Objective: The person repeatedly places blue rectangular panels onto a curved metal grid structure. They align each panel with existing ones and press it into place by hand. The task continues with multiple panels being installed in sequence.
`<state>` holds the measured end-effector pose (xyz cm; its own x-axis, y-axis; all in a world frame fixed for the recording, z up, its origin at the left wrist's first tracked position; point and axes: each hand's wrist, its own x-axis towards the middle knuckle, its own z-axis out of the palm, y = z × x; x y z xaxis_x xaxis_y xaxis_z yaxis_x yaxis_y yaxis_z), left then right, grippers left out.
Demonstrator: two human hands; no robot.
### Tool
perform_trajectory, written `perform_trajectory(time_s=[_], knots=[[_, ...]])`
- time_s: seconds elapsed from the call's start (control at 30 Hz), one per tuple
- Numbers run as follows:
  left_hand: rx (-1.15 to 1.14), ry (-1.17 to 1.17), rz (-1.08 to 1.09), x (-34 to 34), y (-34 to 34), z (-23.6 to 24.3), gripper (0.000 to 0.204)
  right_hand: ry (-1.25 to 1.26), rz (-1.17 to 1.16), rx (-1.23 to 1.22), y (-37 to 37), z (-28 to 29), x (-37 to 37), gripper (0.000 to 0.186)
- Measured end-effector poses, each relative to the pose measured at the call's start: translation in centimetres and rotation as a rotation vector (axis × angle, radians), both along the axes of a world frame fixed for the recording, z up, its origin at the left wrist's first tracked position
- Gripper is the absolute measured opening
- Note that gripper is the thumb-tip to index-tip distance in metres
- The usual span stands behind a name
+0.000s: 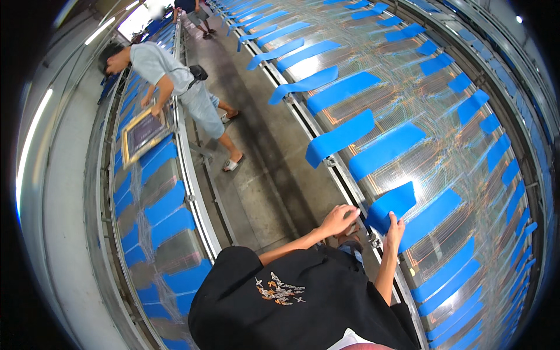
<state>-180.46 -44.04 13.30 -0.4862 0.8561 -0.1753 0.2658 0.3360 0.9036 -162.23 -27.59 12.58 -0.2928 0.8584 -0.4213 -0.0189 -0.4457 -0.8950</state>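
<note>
My right grip [396, 226] pinches a blue piece [392, 202]; my left grip [340, 220], at its nine o'clock, looks loose and empty. Pulling crooked might wrinkle the piece.

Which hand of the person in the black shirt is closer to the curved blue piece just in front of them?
The right. The right hand is at the blue piece, fingers touching its near edge; the left hand is left of it, apart.

Head-worn fisheye, facing steeply down; wearer's black shirt [239, 306] close at six o'clock, aisle [256, 201] receding toward eleven.
</note>
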Motion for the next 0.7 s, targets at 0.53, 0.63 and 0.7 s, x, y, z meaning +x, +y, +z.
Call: perform_trajectory(time_s=[0.53, 0.63, 0.7], knots=[[-0.040, -1.128, -0.051, -7.9, 37.1, 6.2, 0.041, 0.246, 0.231, -0.089, 9.9, 9.6, 1.6, 0.055], [-0.053, -0.936, -0.173, -7.4, 42.7, 5.9, 0.041, 0.145, 0.096, -0.114, 8.8, 8.2, 2.6, 0.049], [-0.087, -0.842, -0.272, -5.1, 46.1, 5.0, 0.042, 0.093, -0.033, -0.111, 7.2, 5.9, 2.9, 0.044]])
